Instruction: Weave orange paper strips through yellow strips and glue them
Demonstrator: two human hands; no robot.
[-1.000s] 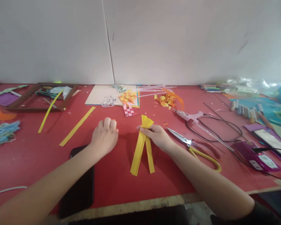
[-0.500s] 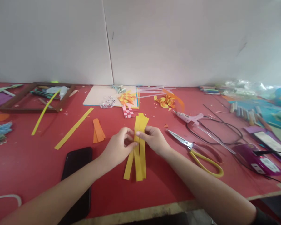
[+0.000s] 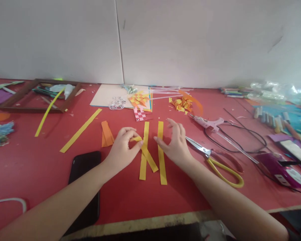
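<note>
Between thumb and fingers my left hand (image 3: 125, 147) pinches a yellow paper strip (image 3: 149, 160), which slants down to the right. It crosses over a second yellow strip (image 3: 142, 169) on the red table. My right hand (image 3: 176, 142) has its fingers apart, beside a third yellow strip (image 3: 162, 167) that lies nearly upright in view. Short orange paper strips (image 3: 107, 135) lie left of my left hand. Beyond my hands is a pink-and-white checkered paper piece (image 3: 139, 114), with an orange-and-yellow woven paper piece (image 3: 138, 99) behind it.
Scissors (image 3: 213, 160) and a pink glue gun (image 3: 208, 124) with its cable lie at the right. A black phone (image 3: 86, 187) is under my left forearm. A wooden frame (image 3: 17, 108) sits back left, and paper scraps (image 3: 182, 103) are heaped at the back.
The bunched yellow strips have been spread apart: two now lie separately on the table and one stays in my left hand. My right hand has let go and moved right.
</note>
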